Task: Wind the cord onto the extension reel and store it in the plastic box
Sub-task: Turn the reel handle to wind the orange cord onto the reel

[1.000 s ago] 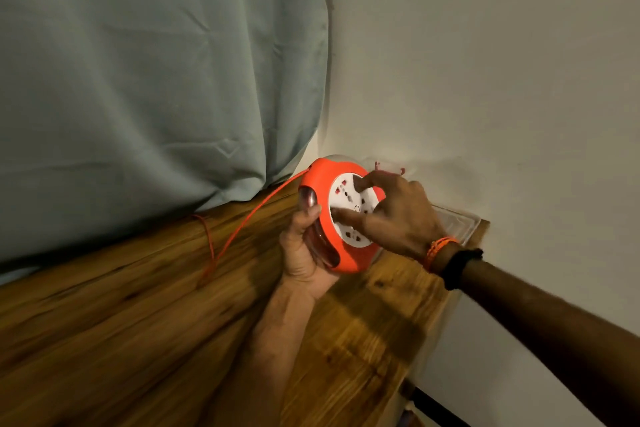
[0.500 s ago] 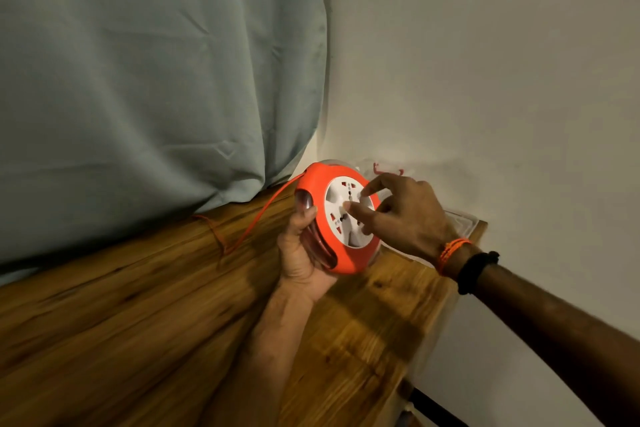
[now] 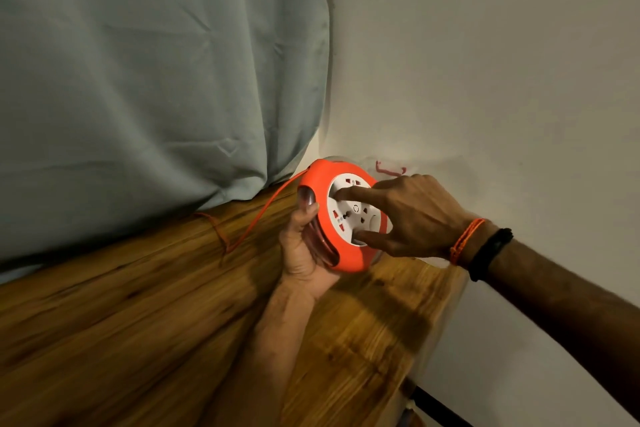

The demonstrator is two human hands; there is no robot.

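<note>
An orange extension reel (image 3: 348, 260) with a white socket face is held upright above the wooden table (image 3: 145, 319). My left hand (image 3: 300, 246) grips its rim from below and behind, thumb on the edge. My right hand (image 3: 412, 218) rests on the white face, with the index finger in one recess and the thumb in another. A thin orange cord (image 3: 256, 218) runs from the reel's left side down to the table and loops near the curtain. The clear plastic box (image 3: 391, 168) stands behind the reel against the wall, mostly hidden.
A grey-blue curtain (image 3: 156, 80) hangs behind the table on the left. A white wall (image 3: 485, 80) closes the right side. The table's right edge (image 3: 440, 329) drops off to the floor. A dark cable (image 3: 436, 402) shows below that edge.
My right hand has turned on the white face, its fingers spreading from the centre to the recesses. The loose cord on the table has shortened and its loop has shifted towards the reel.
</note>
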